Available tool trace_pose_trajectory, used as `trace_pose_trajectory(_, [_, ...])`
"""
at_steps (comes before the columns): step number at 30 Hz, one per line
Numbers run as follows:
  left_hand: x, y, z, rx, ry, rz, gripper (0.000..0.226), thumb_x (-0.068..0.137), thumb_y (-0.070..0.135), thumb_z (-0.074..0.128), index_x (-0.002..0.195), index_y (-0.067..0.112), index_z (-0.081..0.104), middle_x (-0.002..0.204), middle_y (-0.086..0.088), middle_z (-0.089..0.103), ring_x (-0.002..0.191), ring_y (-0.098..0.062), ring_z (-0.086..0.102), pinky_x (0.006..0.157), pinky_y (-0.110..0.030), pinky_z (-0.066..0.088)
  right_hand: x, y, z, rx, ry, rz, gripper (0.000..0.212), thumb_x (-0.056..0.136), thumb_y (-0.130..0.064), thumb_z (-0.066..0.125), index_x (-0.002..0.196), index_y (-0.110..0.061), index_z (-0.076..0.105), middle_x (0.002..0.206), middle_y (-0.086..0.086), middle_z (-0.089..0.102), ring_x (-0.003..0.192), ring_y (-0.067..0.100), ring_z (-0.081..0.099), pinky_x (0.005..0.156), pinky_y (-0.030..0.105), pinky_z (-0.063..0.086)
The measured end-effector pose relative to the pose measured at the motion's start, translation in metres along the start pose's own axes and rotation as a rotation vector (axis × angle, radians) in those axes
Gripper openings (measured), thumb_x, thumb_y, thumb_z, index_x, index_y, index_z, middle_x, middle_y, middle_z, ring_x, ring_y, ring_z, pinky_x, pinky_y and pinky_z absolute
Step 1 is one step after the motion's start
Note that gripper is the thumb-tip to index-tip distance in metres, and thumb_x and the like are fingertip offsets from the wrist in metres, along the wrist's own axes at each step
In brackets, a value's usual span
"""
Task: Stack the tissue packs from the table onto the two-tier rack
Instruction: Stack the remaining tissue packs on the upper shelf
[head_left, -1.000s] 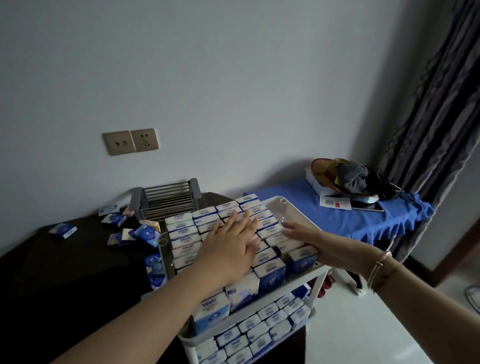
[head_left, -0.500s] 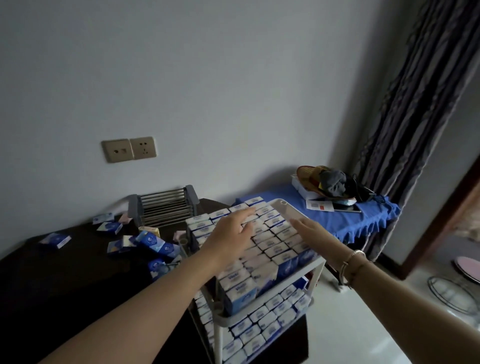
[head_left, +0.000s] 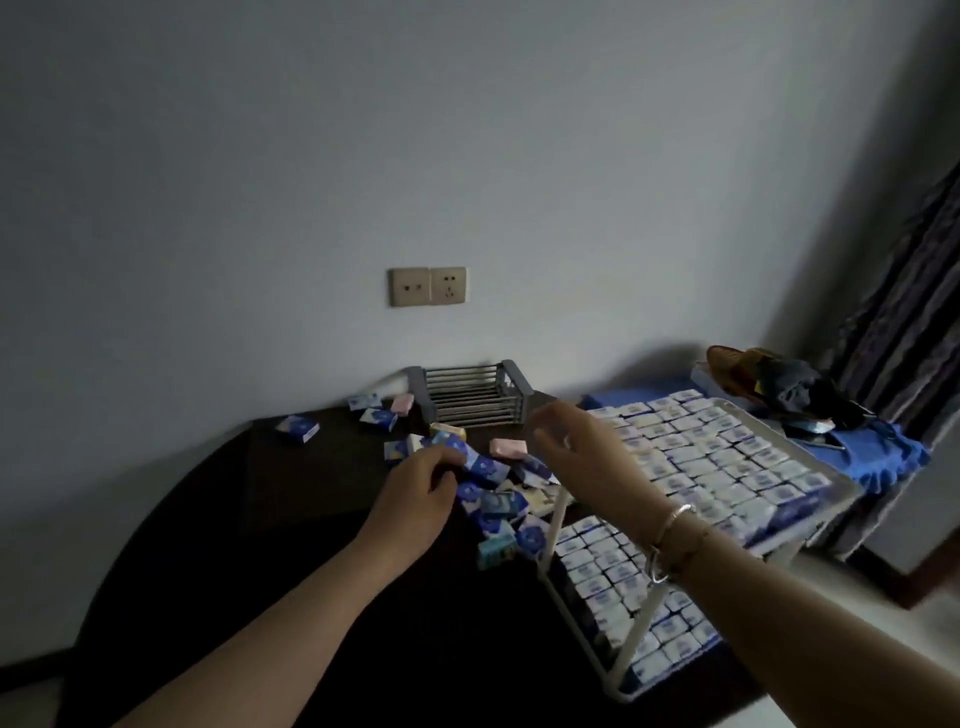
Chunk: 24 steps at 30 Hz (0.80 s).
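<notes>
A white two-tier rack (head_left: 837, 486) stands at the right of the dark table (head_left: 291, 551). Both tiers carry rows of white and blue tissue packs (head_left: 696, 452). Several loose blue packs (head_left: 493, 499) lie heaped on the table just left of the rack, with a pink pack (head_left: 508, 447) behind them. My left hand (head_left: 418, 493) rests at the heap's left side, fingers curled against a blue pack; a firm hold is not visible. My right hand (head_left: 587, 447) hovers blurred above the rack's near-left corner, fingers spread and holding nothing.
A grey slatted metal basket (head_left: 470, 397) stands against the wall behind the heap. More packs (head_left: 297, 428) lie scattered at the table's back left. A blue-covered surface (head_left: 883, 452) with a hat and dark cloth lies beyond the rack. A striped curtain (head_left: 904, 312) hangs at right.
Both hands have left the top tier's packs. The left hand moved down-left to the loose heap on the table, and the right hand followed leftward. The view has swung left.
</notes>
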<state>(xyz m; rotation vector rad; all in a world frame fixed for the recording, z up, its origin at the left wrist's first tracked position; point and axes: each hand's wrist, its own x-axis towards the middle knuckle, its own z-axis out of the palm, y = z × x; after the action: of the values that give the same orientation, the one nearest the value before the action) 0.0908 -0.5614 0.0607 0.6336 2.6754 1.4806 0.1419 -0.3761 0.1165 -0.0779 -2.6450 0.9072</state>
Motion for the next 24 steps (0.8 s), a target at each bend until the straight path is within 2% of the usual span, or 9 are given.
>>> trace_pose_trajectory(2, [-0.007, -0.026, -0.022, 0.006, 0.012, -0.068, 0.023, 0.096, 0.011, 0.047, 0.109, 0.024, 0.062, 0.108, 0.002, 0.064, 0.089, -0.005, 0.058, 0.067, -0.011, 0.039, 0.009, -0.012, 0.033, 0.03, -0.078, 0.005, 0.013, 0.09, -0.018, 0.054, 0.096, -0.01, 0.063, 0.089, 0.0, 0.064, 0.08, 0.012, 0.058, 0.069, 0.022, 0.045])
trace_pose_trajectory(4, [-0.01, -0.047, -0.04, 0.01, 0.023, -0.129, 0.022, 0.098, 0.014, 0.045, 0.111, 0.026, 0.06, 0.111, 0.007, 0.059, 0.089, -0.001, 0.056, 0.067, -0.012, 0.04, 0.019, -0.017, 0.062, 0.04, -0.146, 0.049, 0.015, 0.09, -0.017, 0.053, 0.098, -0.008, 0.062, 0.091, 0.006, 0.065, 0.085, 0.02, 0.061, 0.075, 0.033, 0.047])
trace_pose_trajectory(6, [-0.011, -0.067, -0.054, 0.038, 0.049, -0.161, 0.024, 0.099, 0.016, 0.045, 0.115, 0.027, 0.059, 0.117, 0.011, 0.055, 0.1, 0.002, 0.051, 0.073, -0.011, 0.038, 0.032, -0.014, 0.087, 0.029, -0.18, 0.08, 0.016, 0.089, -0.017, 0.055, 0.1, -0.007, 0.061, 0.094, 0.009, 0.065, 0.088, 0.024, 0.062, 0.075, 0.034, 0.048])
trace_pose_trajectory(9, [-0.005, -0.094, -0.067, 0.06, 0.061, -0.21, 0.026, 0.099, 0.017, 0.045, 0.12, 0.026, 0.057, 0.122, 0.014, 0.052, 0.103, 0.007, 0.043, 0.072, -0.007, 0.034, 0.057, 0.0, 0.12, -0.047, -0.249, 0.105, 0.023, 0.09, -0.017, 0.056, 0.108, -0.005, 0.058, 0.096, 0.007, 0.056, 0.088, 0.025, 0.059, 0.071, 0.033, 0.045])
trace_pose_trajectory(12, [0.014, -0.119, -0.07, 0.076, 0.064, -0.255, 0.029, 0.098, 0.016, 0.047, 0.124, 0.025, 0.055, 0.129, 0.012, 0.051, 0.111, 0.005, 0.039, 0.087, -0.012, 0.032, 0.084, 0.028, 0.151, -0.112, -0.292, 0.156, 0.031, 0.09, -0.02, 0.057, 0.118, -0.008, 0.052, 0.103, 0.007, 0.051, 0.088, 0.021, 0.054, 0.071, 0.03, 0.042])
trace_pose_trajectory(14, [0.033, -0.134, -0.066, 0.09, 0.052, -0.293, 0.032, 0.097, 0.016, 0.049, 0.127, 0.025, 0.053, 0.133, 0.011, 0.049, 0.121, 0.001, 0.04, 0.093, -0.016, 0.031, 0.103, 0.049, 0.17, -0.141, -0.297, 0.199, 0.032, 0.088, -0.02, 0.058, 0.116, -0.007, 0.049, 0.11, 0.013, 0.053, 0.091, 0.024, 0.054, 0.072, 0.032, 0.043])
trace_pose_trajectory(17, [0.074, -0.155, -0.05, 0.104, 0.0, -0.331, 0.036, 0.096, 0.015, 0.052, 0.131, 0.026, 0.05, 0.139, 0.009, 0.047, 0.131, -0.008, 0.038, 0.096, -0.02, 0.031, 0.133, 0.08, 0.199, -0.176, -0.303, 0.249, 0.036, 0.086, -0.019, 0.06, 0.116, -0.005, 0.047, 0.113, 0.016, 0.054, 0.097, 0.029, 0.056, 0.078, 0.036, 0.046])
trace_pose_trajectory(22, [0.156, -0.184, -0.007, 0.112, -0.087, -0.371, 0.046, 0.093, 0.015, 0.058, 0.136, 0.025, 0.044, 0.142, 0.006, 0.042, 0.133, -0.01, 0.037, 0.096, -0.02, 0.031, 0.185, 0.132, 0.239, -0.187, -0.289, 0.282, 0.039, 0.082, -0.019, 0.061, 0.115, -0.004, 0.046, 0.113, 0.018, 0.055, 0.105, 0.035, 0.053, 0.087, 0.044, 0.047])
trace_pose_trajectory(24, [0.186, -0.197, 0.013, 0.113, -0.128, -0.387, 0.051, 0.091, 0.015, 0.06, 0.138, 0.025, 0.041, 0.143, 0.005, 0.039, 0.132, -0.011, 0.038, 0.095, -0.02, 0.031, 0.203, 0.152, 0.253, -0.218, -0.297, 0.281, 0.041, 0.082, -0.02, 0.061, 0.116, -0.005, 0.046, 0.114, 0.017, 0.055, 0.107, 0.035, 0.052, 0.089, 0.043, 0.045])
